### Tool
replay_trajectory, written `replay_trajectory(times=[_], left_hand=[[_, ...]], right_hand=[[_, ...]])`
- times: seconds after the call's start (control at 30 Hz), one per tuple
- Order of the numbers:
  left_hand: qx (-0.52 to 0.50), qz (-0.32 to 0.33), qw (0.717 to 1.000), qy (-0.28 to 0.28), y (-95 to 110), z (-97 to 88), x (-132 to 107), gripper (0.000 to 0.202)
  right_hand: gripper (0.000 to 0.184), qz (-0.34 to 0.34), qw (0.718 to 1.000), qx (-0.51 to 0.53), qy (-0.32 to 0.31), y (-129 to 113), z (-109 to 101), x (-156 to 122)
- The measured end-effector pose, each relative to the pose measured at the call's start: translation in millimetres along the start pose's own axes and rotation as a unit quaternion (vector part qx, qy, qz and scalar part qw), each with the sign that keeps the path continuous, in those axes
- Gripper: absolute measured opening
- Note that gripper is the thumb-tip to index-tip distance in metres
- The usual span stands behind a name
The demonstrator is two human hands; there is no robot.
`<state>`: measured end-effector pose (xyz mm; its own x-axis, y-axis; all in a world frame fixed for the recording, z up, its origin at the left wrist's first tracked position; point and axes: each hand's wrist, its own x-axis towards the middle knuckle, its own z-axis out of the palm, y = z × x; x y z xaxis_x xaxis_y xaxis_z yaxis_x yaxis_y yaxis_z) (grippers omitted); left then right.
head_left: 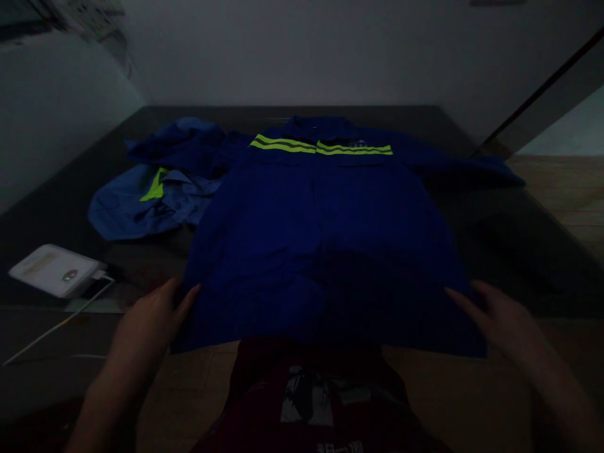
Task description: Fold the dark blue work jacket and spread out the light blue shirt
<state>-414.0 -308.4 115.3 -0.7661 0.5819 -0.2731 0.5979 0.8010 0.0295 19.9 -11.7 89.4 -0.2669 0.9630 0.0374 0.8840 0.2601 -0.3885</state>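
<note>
A dark blue work jacket (pixel 321 220) with yellow-green reflective bands across the chest lies spread on the dark table, collar at the far side. Its lower hem hangs over the near edge, toward my body. At the jacket's left side, near the hem, my left hand (pixel 153 314) pinches the cloth between thumb and fingers. My right hand (pixel 500 321) grips the opposite side at about the same height. The jacket's right sleeve (pixel 472 170) stretches out to the table's right edge. Creases run across the lower front, and the light is dim.
Left of the jacket lies a crumpled blue garment (pixel 141 201) with a yellow-green band. A white power bank (pixel 54 270) with a white cable (pixel 61 324) plugged in sits at the table's left front. Behind the table (pixel 500 214) rises a pale wall (pixel 302 56).
</note>
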Motion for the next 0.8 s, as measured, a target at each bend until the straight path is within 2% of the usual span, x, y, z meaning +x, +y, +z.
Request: replay_trajectory(times=[0.1, 0.13, 0.27, 0.37, 0.47, 0.53, 0.63, 0.7, 0.8], left_hand=[[-0.054, 0.041, 0.997, 0.024, 8.8, -4.5, 14.7, 0.025], [-0.085, 0.054, 0.994, 0.038, 12.2, -8.7, 21.4, 0.022], [-0.147, 0.085, 0.978, 0.120, 28.1, -36.8, 51.6, 0.016], [-0.161, 0.093, 0.961, 0.207, 36.3, -60.1, 67.9, 0.019], [-0.213, 0.045, 0.933, 0.285, 37.0, -69.4, 71.9, 0.031], [-0.246, 0.030, 0.932, 0.263, 34.8, -64.3, 69.1, 0.039], [-0.229, 0.044, 0.960, 0.157, 29.8, -45.4, 61.2, 0.042], [-0.214, 0.047, 0.971, 0.099, 24.0, -31.8, 55.4, 0.044], [-0.232, 0.034, 0.969, 0.073, 8.4, -17.5, 45.7, 0.053]], right_hand=[[0.027, 0.052, 0.999, 0.000, -0.013, -19.1, 0.8, 9.1], [0.026, 0.064, 0.998, 0.001, 0.000, -25.0, -0.1, 14.7], [0.022, 0.052, 0.996, 0.033, 0.057, -42.2, -7.5, 50.0], [0.034, 0.055, 0.986, 0.076, 0.140, -47.2, -17.4, 78.3], [0.050, 0.079, 0.969, 0.102, 0.213, -45.5, -23.0, 94.4], [0.056, 0.073, 0.972, 0.092, 0.206, -41.9, -19.3, 96.7], [0.057, 0.045, 0.990, 0.079, 0.108, -34.6, -6.3, 89.8], [0.056, 0.035, 0.994, 0.080, 0.066, -27.9, -0.1, 79.9], [0.054, 0.026, 0.993, 0.094, 0.064, -12.1, -2.4, 60.0]])
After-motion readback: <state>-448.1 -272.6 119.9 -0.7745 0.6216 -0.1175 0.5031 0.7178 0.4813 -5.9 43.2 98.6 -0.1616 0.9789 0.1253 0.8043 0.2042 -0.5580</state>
